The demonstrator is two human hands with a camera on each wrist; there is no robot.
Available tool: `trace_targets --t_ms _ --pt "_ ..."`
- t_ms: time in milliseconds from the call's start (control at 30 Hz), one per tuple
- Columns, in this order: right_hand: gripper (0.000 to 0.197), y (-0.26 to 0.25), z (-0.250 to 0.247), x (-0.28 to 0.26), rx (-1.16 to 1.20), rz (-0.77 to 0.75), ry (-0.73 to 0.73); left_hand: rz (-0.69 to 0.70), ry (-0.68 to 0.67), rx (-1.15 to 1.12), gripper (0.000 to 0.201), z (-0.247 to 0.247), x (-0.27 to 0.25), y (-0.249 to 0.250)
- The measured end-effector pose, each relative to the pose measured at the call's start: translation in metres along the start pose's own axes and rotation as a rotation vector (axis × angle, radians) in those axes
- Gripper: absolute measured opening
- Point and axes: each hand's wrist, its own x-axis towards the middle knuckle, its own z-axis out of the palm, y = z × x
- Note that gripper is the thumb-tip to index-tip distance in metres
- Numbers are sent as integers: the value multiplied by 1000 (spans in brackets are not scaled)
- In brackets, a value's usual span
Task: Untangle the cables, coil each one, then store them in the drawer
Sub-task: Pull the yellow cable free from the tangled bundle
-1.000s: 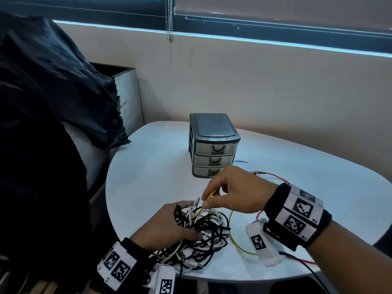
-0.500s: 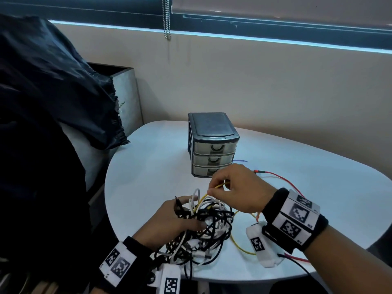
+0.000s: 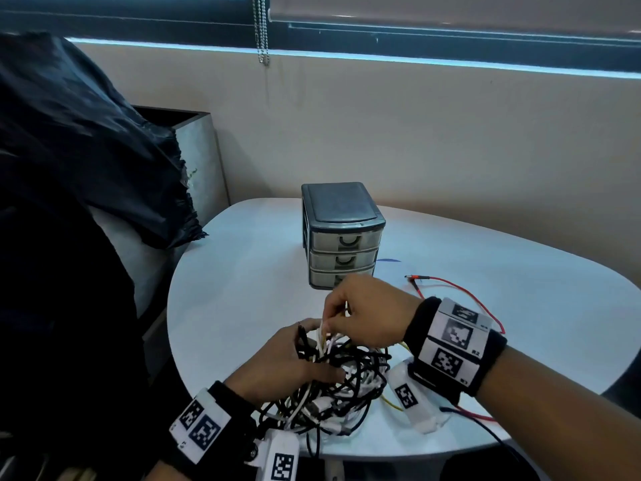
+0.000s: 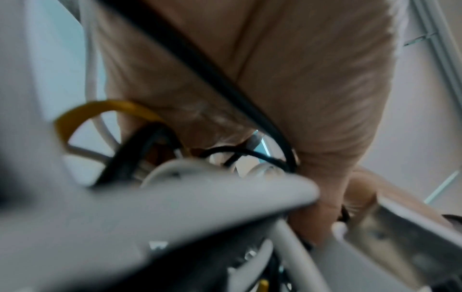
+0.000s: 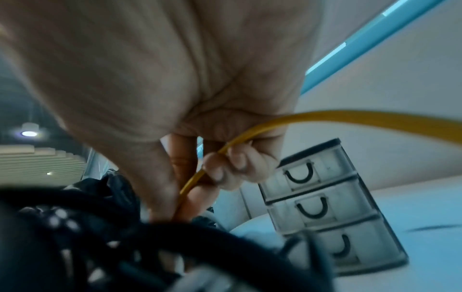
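The right hand [image 3: 367,315] is pinching the yellow cable [image 5: 200,175] in a closed grip, just above the tangle [image 3: 340,383] at the near edge of the bench [image 3: 242,272]. The left hand [image 3: 288,362] is gripping the bundle, pinning it. Best to be drawing slowly, feeding slack through each loop. Since a second ago, the pinch is dropping closer to the knot.
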Motion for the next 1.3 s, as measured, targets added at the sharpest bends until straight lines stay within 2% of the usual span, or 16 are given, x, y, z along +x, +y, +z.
trace_targets --t_ms 100,300,367,433,567,600,633,700,767,867,933,1000,1100,1233,1300 --pt "14 2 -9 5 -41 71 82 -4 39 1 61 -5 3 6" --pt "13 5 -1 9 -22 121 30 -30 8 48 56 -6 14 19" --pt "17 7 -2 6 22 94 67 -30 -5 19 52 -3 16 24" --pt "18 13 -7 1 155 50 228 -31 48 -71 54 -3 19 29" --pt "11 40 -16 -14 534 117 894 -45 186 -437 52 -8 20 33" --pt "13 48 -15 -19 617 158 993 -50 211 -547 45 -9 19 35" --pt "15 55 -11 -24 682 204 1028 -56 229 -660 35 -10 18 36" --pt "21 63 7 -31 728 272 945 -57 249 -864 33 -11 16 39" --pt "25 68 36 -34 660 309 762 -39 285 -961 40 -12 17 43" --pt "16 57 77 -37 541 280 447 -11 300 -1056 35 -11 16 50" --pt "8 33 91 -38 533 226 364 8 314 -1095 37 -9 17 54" --pt "9 6 95 -35 645 168 427 23 337 -1090 39 -6 17 55" --pt "22 -21 94 -25 820 143 567 51 333 -1125 45 -5 17 55" --pt "5 -30 88 -21 914 149 727 116 344 -1182 44 -12 15 61" --pt "7 -32 88 -20 909 142 748 102 336 -1175 38 -13 13 63"
